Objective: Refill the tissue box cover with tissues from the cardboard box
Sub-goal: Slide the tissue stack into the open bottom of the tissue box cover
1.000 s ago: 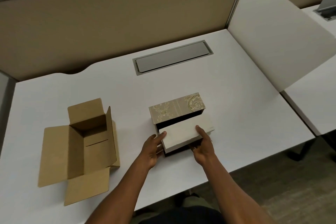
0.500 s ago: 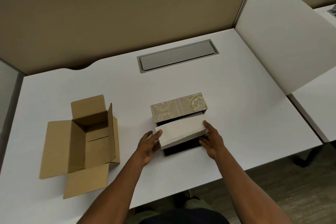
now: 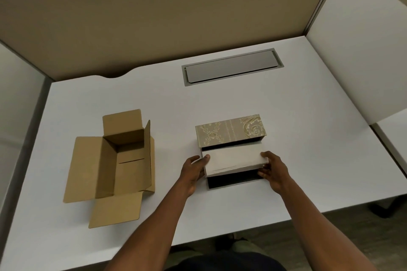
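From the head view, one cardboard box [image 3: 114,165], one tissue box cover [image 3: 230,131] and one stack of tissues [image 3: 233,159] sit on the white desk [image 3: 308,138]. The stack's long axis runs left to right, over the cover's dark opening. The left hand [image 3: 193,170] and right hand [image 3: 274,170] clasp its ends. The cardboard box stands open, nothing visible inside.

Fingertips of left hand [image 3: 193,169] and right hand [image 3: 273,169] hidden behind white tissue stack [image 3: 234,160]; dark interior of patterned beige tissue box cover [image 3: 230,131] mostly covered.
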A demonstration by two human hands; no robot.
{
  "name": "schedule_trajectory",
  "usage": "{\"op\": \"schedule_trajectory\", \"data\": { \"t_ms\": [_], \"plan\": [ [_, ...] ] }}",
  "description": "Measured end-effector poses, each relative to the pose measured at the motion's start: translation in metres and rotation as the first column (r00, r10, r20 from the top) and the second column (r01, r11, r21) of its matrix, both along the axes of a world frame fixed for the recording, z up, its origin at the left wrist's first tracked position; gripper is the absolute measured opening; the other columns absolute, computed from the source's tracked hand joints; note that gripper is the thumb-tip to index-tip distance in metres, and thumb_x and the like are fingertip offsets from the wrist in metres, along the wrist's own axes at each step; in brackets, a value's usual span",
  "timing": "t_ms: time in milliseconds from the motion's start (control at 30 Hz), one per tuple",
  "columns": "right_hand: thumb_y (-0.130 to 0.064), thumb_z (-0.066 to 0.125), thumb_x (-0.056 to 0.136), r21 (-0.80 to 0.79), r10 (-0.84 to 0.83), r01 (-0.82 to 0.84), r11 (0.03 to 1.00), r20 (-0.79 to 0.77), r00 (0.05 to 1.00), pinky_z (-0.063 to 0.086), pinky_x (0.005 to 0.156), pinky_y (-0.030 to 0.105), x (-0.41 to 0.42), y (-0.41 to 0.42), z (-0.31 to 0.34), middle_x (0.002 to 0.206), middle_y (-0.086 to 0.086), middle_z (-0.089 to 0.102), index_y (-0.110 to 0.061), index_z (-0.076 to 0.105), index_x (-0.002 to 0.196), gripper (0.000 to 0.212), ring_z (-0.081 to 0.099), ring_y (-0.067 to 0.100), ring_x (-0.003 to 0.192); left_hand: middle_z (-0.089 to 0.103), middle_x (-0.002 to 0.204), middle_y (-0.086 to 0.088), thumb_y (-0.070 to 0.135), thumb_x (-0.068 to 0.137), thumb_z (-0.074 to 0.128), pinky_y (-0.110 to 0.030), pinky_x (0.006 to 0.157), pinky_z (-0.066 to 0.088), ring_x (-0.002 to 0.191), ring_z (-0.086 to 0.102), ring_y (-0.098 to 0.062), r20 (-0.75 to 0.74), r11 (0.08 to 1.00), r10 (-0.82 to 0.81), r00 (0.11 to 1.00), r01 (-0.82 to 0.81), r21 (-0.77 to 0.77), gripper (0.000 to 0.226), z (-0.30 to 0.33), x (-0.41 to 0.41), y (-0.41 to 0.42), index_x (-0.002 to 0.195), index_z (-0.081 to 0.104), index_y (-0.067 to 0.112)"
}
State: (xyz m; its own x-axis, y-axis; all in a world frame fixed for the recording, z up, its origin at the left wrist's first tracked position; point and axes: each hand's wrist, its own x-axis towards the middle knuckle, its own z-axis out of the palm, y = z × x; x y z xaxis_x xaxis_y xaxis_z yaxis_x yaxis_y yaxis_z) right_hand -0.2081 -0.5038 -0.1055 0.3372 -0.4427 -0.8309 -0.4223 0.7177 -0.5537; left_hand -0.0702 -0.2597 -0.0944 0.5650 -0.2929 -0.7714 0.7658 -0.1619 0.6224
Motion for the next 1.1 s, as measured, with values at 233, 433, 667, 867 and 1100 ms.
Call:
{"op": "schedule_trajectory", "data": {
  "t_ms": [233,433,667,867,1100],
  "plan": [
    [-0.032,0.073,0.089,-0.128,0.047,-0.057,0.990,-0.080,0.996,0.056,0.083,0.039,0.002,-0.004,-0.005,0.109,0.015,0.059,-0.005,0.060,0.115,0.040,0.062,0.030,0.093,0.069,0.129,-0.014,0.031,0.085,0.083,-0.042,0.107,0.052,0.118,0.067,-0.029,0.023,1.000,0.004,1.000,-0.004,0.016,0.067,-0.001,0.002,-0.009,0.140,0.051,0.010],
    [-0.035,0.071,0.090,-0.166,0.050,-0.067,0.984,-0.099,0.994,0.051,0.083,0.039,0.006,0.000,-0.003,0.106,0.011,0.060,-0.006,0.060,0.119,0.043,0.061,0.028,0.094,0.063,0.137,-0.016,0.025,0.087,0.081,-0.035,0.090,0.057,0.117,0.067,-0.032,0.007,0.998,0.066,0.998,-0.066,-0.011,0.072,-0.001,0.003,-0.010,0.147,0.043,0.011],
    [-0.045,0.067,0.092,-0.201,0.070,-0.100,0.974,-0.153,0.986,0.044,0.087,0.039,0.010,0.007,0.002,0.107,0.010,0.059,-0.008,0.062,0.117,0.045,0.056,0.027,0.099,0.057,0.146,-0.013,0.026,0.088,0.080,-0.039,0.100,0.054,0.121,0.065,-0.028,0.036,0.996,0.087,0.996,-0.086,-0.017,0.078,-0.013,0.003,-0.011,0.153,0.038,0.016],
    [-0.044,0.062,0.097,-0.222,0.111,-0.144,0.964,-0.153,0.982,0.047,0.102,0.045,0.013,0.007,0.004,0.115,0.011,0.061,-0.010,0.058,0.115,0.039,0.057,0.030,0.108,0.056,0.147,-0.015,0.022,0.090,0.078,-0.037,0.092,0.055,0.118,0.066,-0.030,0.028,0.992,0.126,0.992,-0.126,-0.025,0.074,-0.011,0.004,-0.014,0.153,0.039,0.016],
    [-0.044,0.064,0.097,-0.210,0.115,-0.142,0.967,-0.134,0.984,0.051,0.099,0.044,0.011,0.007,0.003,0.122,0.012,0.062,-0.008,0.060,0.122,0.044,0.059,0.030,0.104,0.048,0.154,-0.013,0.019,0.089,0.079,-0.037,0.101,0.052,0.126,0.061,-0.029,0.028,0.972,0.233,0.972,-0.233,-0.025,0.079,-0.009,0.001,-0.019,0.156,0.036,0.016]
  ]
}}
